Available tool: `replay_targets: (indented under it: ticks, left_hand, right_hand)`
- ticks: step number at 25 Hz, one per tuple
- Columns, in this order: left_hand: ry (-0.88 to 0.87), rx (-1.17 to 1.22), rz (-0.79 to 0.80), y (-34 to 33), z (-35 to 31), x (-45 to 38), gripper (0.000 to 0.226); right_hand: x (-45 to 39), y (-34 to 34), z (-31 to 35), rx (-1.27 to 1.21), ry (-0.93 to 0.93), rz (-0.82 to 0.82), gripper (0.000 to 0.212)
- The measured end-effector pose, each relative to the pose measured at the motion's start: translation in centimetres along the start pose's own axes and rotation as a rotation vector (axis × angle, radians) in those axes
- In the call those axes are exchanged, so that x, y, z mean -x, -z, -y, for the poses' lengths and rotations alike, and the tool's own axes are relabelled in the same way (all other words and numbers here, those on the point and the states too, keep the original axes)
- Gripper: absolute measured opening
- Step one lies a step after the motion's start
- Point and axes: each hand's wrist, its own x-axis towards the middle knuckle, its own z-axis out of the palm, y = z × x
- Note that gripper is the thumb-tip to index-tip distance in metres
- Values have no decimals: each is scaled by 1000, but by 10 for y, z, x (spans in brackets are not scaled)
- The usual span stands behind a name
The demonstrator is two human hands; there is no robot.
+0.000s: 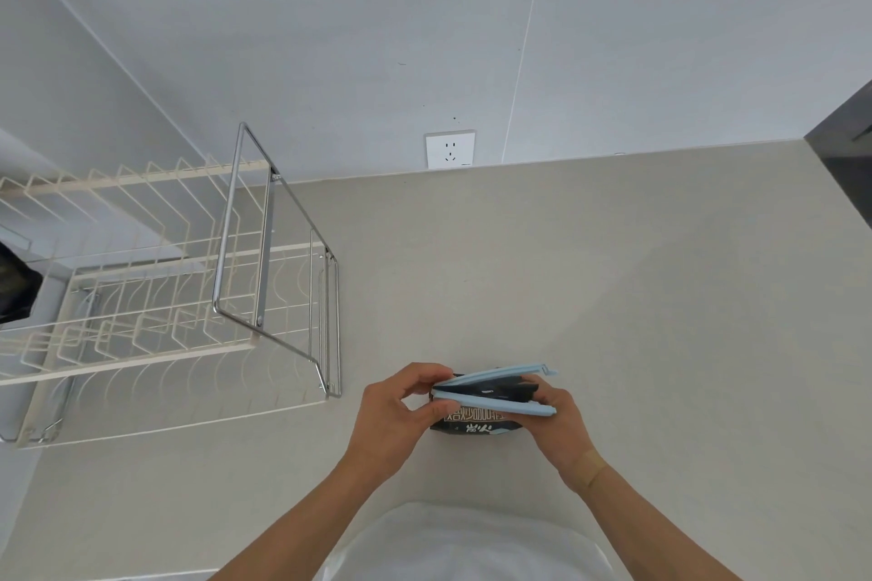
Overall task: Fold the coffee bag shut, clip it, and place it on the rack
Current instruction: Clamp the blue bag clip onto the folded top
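Observation:
A black coffee bag point(476, 422) with white lettering stands on the counter in front of me. A long light-blue clip point(500, 408) straddles its folded top, its two arms still apart at the right end. My left hand point(396, 415) pinches the clip's hinge end at the left. My right hand point(559, 425) holds the bag and the clip's right end, fingers behind the bag. The cream wire rack point(141, 297) stands at the left of the counter.
A chrome frame point(278, 269) forms the rack's right end. A wall socket point(449, 149) sits just above the counter's back edge. A dark object point(16, 288) lies at the far left, and a dark surface point(844, 146) borders the counter at the right.

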Motion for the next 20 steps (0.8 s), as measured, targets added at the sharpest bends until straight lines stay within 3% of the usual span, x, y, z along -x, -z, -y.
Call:
replay_targets:
  ticks: [11,14,17,20]
  left_hand:
    - [-133,-266,332,-14,-28,-25,50]
    - [-187,-481,412,-19,-35,-31,45]
    - [-234,-643,420,-22,-40,-38,38]
    - [-280,-634,394,-23,-38,-37,30]
  right_hand:
    - [5,-1,7,-96,-30,30,35]
    - [6,-1,9,-133,-46,38,36]
    - [6,-3,11,-134,-69,5,36]
    - [6,-4,13,-156,-93,-5,37]
